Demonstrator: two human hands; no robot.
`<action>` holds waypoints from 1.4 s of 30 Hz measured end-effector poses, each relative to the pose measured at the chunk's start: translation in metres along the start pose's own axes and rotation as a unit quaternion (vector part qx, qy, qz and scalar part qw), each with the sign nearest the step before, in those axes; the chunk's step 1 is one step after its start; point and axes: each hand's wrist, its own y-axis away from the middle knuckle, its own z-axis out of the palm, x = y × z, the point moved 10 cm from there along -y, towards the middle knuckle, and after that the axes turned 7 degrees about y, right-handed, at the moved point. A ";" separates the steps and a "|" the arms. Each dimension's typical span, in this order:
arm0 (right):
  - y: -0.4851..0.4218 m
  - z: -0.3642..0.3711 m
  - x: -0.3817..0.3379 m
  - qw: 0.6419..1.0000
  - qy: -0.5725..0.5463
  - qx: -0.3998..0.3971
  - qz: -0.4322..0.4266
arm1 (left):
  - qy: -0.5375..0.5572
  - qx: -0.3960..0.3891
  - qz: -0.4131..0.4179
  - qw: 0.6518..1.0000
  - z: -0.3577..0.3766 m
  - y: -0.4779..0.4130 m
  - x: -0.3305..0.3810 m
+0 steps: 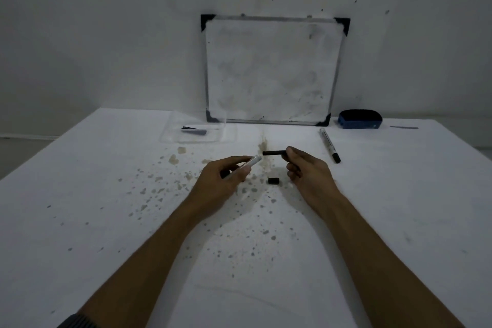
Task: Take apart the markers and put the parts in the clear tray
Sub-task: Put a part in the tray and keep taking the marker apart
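My left hand (226,176) holds a white marker barrel (251,162), its open end pointing right. A short gap away, my right hand (306,168) pinches a black ink stick (274,152) that points left toward the barrel. A small black end plug (273,181) lies on the table between my hands. A whole marker (329,145) with a black cap lies to the right. The clear tray (198,130) sits at the back left with a few dark marker parts (193,129) inside.
A whiteboard (273,70) leans on the wall at the table's back. A blue eraser (360,119) rests to its right, and a thin grey strip (404,127) lies beyond that. Brown stains speckle the white table (106,194) around my hands.
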 end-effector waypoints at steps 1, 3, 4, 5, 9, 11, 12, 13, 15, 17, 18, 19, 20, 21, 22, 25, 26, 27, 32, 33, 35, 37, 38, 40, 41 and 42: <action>-0.002 -0.001 0.001 1.000 0.001 0.004 -0.001 | 0.007 -0.004 0.002 1.000 0.001 0.000 0.000; -0.003 -0.004 0.001 1.000 0.002 0.012 -0.001 | 0.015 -0.010 0.005 1.000 0.003 0.000 0.002; -0.003 -0.004 0.001 1.000 0.007 0.017 -0.002 | 0.018 -0.012 0.006 1.000 0.003 0.001 0.003; -0.003 -0.006 0.002 1.000 0.016 0.022 -0.004 | 0.020 -0.014 0.007 1.000 0.004 0.001 0.003; -0.005 -0.007 0.002 0.998 0.055 0.034 -0.013 | 0.006 -0.020 0.009 1.000 0.006 0.001 0.003; -0.004 -0.008 0.001 0.996 0.078 0.043 -0.022 | -0.002 -0.025 0.011 1.000 0.007 0.002 0.003; -0.003 -0.008 -0.001 0.994 0.093 0.050 -0.030 | -0.003 -0.028 0.009 1.000 0.008 0.003 0.003; -0.001 -0.008 -0.003 0.992 0.107 0.060 -0.042 | -0.005 -0.031 0.007 0.999 0.009 0.003 0.002; 0.003 -0.010 -0.010 0.984 0.135 0.088 -0.078 | -0.013 -0.032 0.011 0.999 0.010 0.003 0.002; 0.009 -0.009 -0.022 0.967 0.186 0.115 -0.132 | -0.015 -0.033 0.014 0.999 0.011 0.004 0.003; 0.013 -0.007 -0.028 0.956 0.213 0.120 -0.161 | -0.015 -0.035 0.013 0.999 0.011 0.004 0.003; 0.017 -0.002 -0.034 0.945 0.237 0.120 -0.189 | -0.016 -0.035 0.012 0.999 0.012 0.004 0.004; 0.021 0.004 -0.039 0.935 0.260 0.115 -0.214 | -0.014 -0.034 0.010 0.999 0.013 0.004 0.004; 0.026 0.011 -0.044 0.924 0.279 0.107 -0.239 | -0.008 -0.033 0.008 0.999 0.013 0.004 0.003; 0.032 0.019 -0.048 0.914 0.293 0.097 -0.263 | 0.000 -0.032 0.004 0.999 0.013 0.003 0.002; 0.043 0.036 -0.051 0.900 0.302 0.075 -0.306 | 0.038 -0.037 -0.014 0.998 0.013 0.000 -0.005; 0.045 0.039 -0.049 0.900 0.302 0.069 -0.308 | 0.056 -0.037 -0.021 0.998 0.012 -0.001 -0.007; 0.045 0.042 -0.046 0.899 0.305 0.060 -0.308 | 0.068 -0.034 -0.027 0.997 0.011 -0.002 -0.009; 0.034 0.046 -0.034 0.892 0.361 0.024 -0.272 | 0.128 -0.007 -0.046 0.991 0.001 -0.009 -0.014; 0.030 0.041 -0.033 0.889 0.383 0.026 -0.250 | 0.144 -0.001 -0.054 0.988 -0.001 -0.010 -0.015; 0.025 0.033 -0.025 0.861 0.464 -0.005 -0.207 | 0.167 0.009 -0.065 0.984 -0.005 -0.011 -0.015; 0.027 0.032 -0.017 0.817 0.541 -0.059 -0.190 | 0.176 0.012 -0.065 0.982 -0.008 -0.012 -0.014; 0.028 0.032 -0.014 0.801 0.562 -0.074 -0.191 | 0.175 0.013 -0.065 0.982 -0.008 -0.012 -0.013; 0.026 0.035 -0.013 0.779 0.586 -0.081 -0.206 | 0.167 0.013 -0.065 0.984 -0.007 -0.012 -0.013; 0.024 0.037 -0.014 0.770 0.595 -0.081 -0.216 | 0.160 0.011 -0.063 0.985 -0.006 -0.012 -0.013; 0.023 0.039 -0.014 0.763 0.601 -0.079 -0.223 | 0.149 0.007 -0.058 0.987 -0.004 -0.011 -0.013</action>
